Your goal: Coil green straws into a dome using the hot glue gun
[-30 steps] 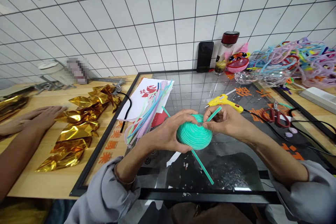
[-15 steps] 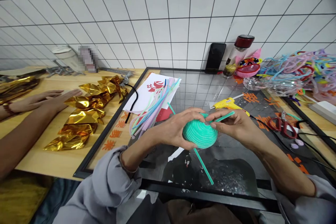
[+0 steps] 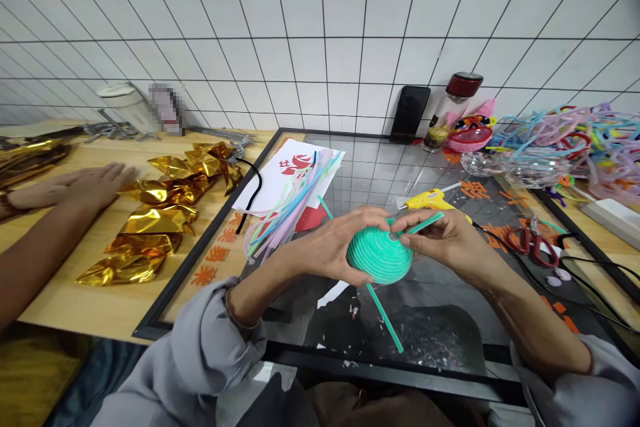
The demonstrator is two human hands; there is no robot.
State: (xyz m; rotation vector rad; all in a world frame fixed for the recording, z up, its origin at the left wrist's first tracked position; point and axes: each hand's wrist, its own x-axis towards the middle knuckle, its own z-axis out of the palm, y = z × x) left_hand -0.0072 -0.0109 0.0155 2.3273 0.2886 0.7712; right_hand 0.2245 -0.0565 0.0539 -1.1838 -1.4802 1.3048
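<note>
Spanning the back: white tiled wall [image 3: 325,13]. Wooden surface [image 3: 65,307] in front of it, showing left and right of a glossy dark panel [image 3: 370,180] with black frame. Back right: tangled heap of multicoloured pipe cleaners [image 3: 550,140]. Left: crinkled gold foil strips [image 3: 155,221], co-worker's hands [image 3: 100,183] lying just beside them, one overlapping the other. White paper sheet [image 3: 263,180] on the panel's left part, bundle of pastel pipe cleaners [image 3: 295,197] partly across it.

Person's left hand [image 3: 345,247] is curled round a green coiled dome [image 3: 383,259], fingers over the top, thumb underneath. Right hand [image 3: 440,240] is pinching a green stem [image 3: 426,221] at the dome's top; stem end pokes out up and right. Dome sits between the two hands, over the middle of the panel. Second green stem [image 3: 385,319] sticks out below the dome, toward the person.

Clear bottle [image 3: 445,120] with dark red lid and black phone [image 3: 410,113] stand by the wall. Yellow glue gun [image 3: 427,200] just beyond the right hand, nozzle left. Red-handled scissors [image 3: 537,255] right of that. Orange cut-out characters [image 3: 205,273] on both sides. Two small pale discs [image 3: 563,274] near the scissors.
</note>
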